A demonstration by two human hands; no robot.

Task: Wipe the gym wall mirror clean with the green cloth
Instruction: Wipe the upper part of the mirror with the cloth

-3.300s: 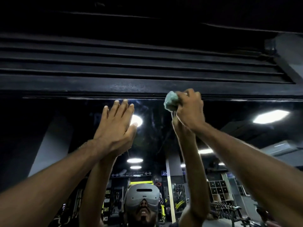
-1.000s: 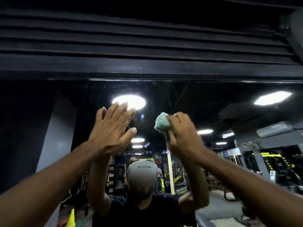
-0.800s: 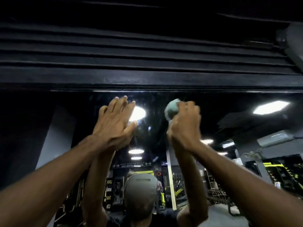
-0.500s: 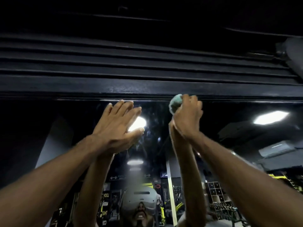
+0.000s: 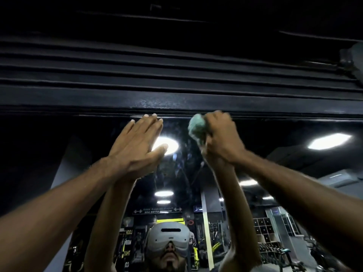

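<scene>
The wall mirror fills the lower half of the view, and its top edge runs under a dark ribbed ledge. My right hand grips a bunched green cloth and holds it against the glass just below that top edge. My left hand lies flat on the mirror with straight fingers, its fingertips at the top edge, left of the cloth. Both arms are raised overhead. Faint streaks show on the glass between the hands.
A black ribbed ledge overhangs the mirror. A grey fitting sits at the upper right. The glass reflects ceiling lights, gym racks, a pillar and the person in a headset.
My right hand with the cloth has gone from lower on the glass up to the mirror's top edge. My left hand has also slid upward, staying flat.
</scene>
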